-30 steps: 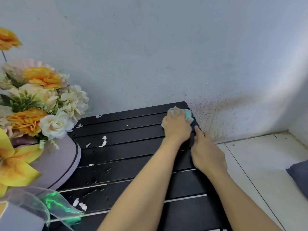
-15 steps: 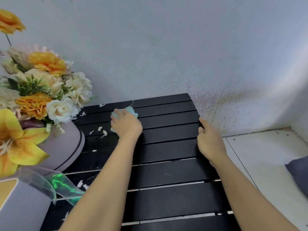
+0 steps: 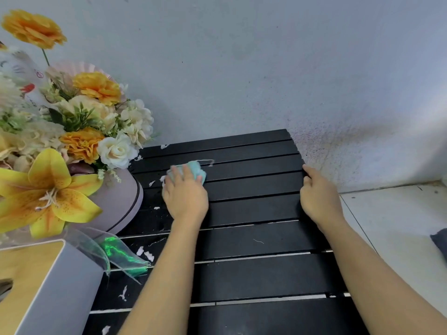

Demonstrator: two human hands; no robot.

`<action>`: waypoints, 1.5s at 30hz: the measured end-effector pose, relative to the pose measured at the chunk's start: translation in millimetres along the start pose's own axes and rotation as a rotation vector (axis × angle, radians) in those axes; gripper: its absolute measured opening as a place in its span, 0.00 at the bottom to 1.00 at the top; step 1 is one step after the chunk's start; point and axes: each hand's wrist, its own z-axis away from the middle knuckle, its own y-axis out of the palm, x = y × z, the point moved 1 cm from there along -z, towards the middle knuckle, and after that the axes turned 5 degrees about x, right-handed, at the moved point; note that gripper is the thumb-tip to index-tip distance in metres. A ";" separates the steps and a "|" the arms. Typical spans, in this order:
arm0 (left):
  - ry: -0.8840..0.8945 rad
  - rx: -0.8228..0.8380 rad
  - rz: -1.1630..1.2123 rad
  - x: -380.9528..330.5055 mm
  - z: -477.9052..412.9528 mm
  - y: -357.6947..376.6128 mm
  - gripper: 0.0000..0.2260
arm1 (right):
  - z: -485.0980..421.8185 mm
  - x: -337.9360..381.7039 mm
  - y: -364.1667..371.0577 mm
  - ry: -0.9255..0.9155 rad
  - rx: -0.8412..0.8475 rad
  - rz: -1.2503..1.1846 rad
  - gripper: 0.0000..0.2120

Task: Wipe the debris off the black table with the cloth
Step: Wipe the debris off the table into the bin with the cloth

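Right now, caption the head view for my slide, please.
Left hand presses a teal cloth onto the black table among white scraps, beside flowers; right hand grips the table's edge.

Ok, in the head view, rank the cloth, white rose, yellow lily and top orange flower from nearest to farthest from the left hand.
From the left hand:
1. cloth, under its fingers on the black table.
2. white rose, up and to the left.
3. yellow lily, farther left.
4. top orange flower, high in the far left corner.
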 end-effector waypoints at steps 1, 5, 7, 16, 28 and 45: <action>-0.110 0.000 0.006 -4.2 1.2 2.5 0.23 | 0.1 0.2 -0.9 0.008 -0.004 -0.080 0.21; 0.170 -0.049 0.052 -102.0 41.8 21.7 0.24 | 2.9 2.4 -4.8 -0.025 -0.021 -0.177 0.19; 0.556 0.041 0.083 -144.7 81.5 38.3 0.22 | 4.2 2.0 -6.6 -0.046 -0.058 -0.197 0.17; 0.170 -0.008 -0.012 12.0 59.0 -1.1 0.21 | 9.5 4.1 -10.5 0.034 0.003 -0.239 0.21; 0.665 0.133 0.088 -132.3 164.5 16.2 0.22 | 94.0 -30.3 -30.3 0.179 0.126 -0.132 0.19; 0.500 0.121 0.027 -117.9 219.3 13.6 0.31 | 97.2 -29.0 -36.6 0.296 0.190 -0.524 0.13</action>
